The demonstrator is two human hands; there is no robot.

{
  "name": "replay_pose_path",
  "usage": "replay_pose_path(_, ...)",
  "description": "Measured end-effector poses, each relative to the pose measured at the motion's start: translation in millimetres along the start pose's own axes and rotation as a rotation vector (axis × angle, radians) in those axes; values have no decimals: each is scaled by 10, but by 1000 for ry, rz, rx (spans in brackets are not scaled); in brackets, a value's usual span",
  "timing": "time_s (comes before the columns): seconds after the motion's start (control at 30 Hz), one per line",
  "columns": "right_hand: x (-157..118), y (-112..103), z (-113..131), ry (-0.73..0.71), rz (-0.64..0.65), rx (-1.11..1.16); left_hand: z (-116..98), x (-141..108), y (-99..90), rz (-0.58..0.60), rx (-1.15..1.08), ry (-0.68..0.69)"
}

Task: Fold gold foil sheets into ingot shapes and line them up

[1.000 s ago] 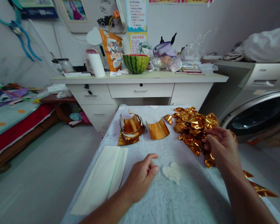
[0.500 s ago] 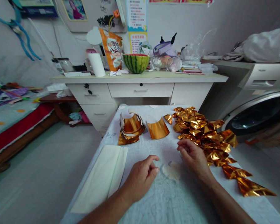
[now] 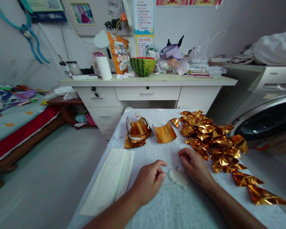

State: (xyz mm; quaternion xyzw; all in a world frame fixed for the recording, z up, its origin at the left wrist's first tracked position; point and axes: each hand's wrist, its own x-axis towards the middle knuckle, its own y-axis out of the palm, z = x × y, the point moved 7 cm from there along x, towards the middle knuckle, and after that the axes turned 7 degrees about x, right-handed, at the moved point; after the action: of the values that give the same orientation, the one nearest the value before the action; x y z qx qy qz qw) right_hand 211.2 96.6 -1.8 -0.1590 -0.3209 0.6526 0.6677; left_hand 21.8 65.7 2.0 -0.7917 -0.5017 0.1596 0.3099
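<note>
My left hand (image 3: 149, 180) hovers over the near middle of the table, its thumb and forefinger apart with nothing between them. Across from it, my right hand (image 3: 194, 166) has its fingers curled in and the thumb close to them; no object shows in it. Just beyond the right hand spreads a pile of shiny copper-gold foil pieces (image 3: 205, 127), folded into pointed shapes. A curved stack of gold foil sheets (image 3: 162, 133) lies farther back. Beside that stands a curled gold foil roll with white paper edges (image 3: 138, 128). Left of my left hand lies a folded pale paper sheet (image 3: 109, 179).
A pale patterned cloth covers the table (image 3: 166, 208). Behind it stands a white desk (image 3: 147, 83) bearing a cut watermelon (image 3: 143, 67), an orange snack bag (image 3: 119, 54) and a white paper roll (image 3: 104, 68). A washing machine (image 3: 271, 92) is at the right, a bed (image 3: 21, 117) at the left.
My right hand has drawn back from the foil pile, a little toward my left hand, and its fingers have curled in more. The whole view has shifted slightly.
</note>
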Motion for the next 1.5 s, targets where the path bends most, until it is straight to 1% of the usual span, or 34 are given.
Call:
replay_pose_path(0.13, 42, -6, -36, 13, 9, -20, 7, 22, 11, 2, 5, -11)
replay_pose_path(0.2, 118, -3, -48, 29, 20, -30, 15, 33, 20, -1, 4, -13)
replay_pose_path(0.27, 233, -14, -53, 54, 4, -42, 23, 37, 27, -6, 6, -13)
replay_pose_path(0.37, 438, -77, -38, 109, -117, -90, 32, 37, 32, -8, 9, -13)
replay_pose_path(0.47, 627, -96, 28, 124, -214, -167, 41, 36, 31, -10, 6, -17)
replay_pose_path(0.57, 771, -81, 83, 115, -261, -245, 47, 39, 35, -8, 2, -17)
replay_pose_path(0.67, 854, -69, 101, 96, -266, -313, 53, 43, 38, -7, 0, -17)
replay_pose_path(0.83, 862, -89, 111, 87, -257, -395, 50, 39, 39, -1, 5, -18)
replay_pose_path(1.1, 803, -153, 225, 46, -270, -441, 39, 31, 41, 2, 32, -2)
replay_pose_path(1.33, 778, -340, 336, -14, -327, -368, 10, 31, 30, 1, 34, 4)
replay_pose_path(1.5, 650, -536, 375, -19, -377, -270, 32, 31, 28, 2, 31, 9)
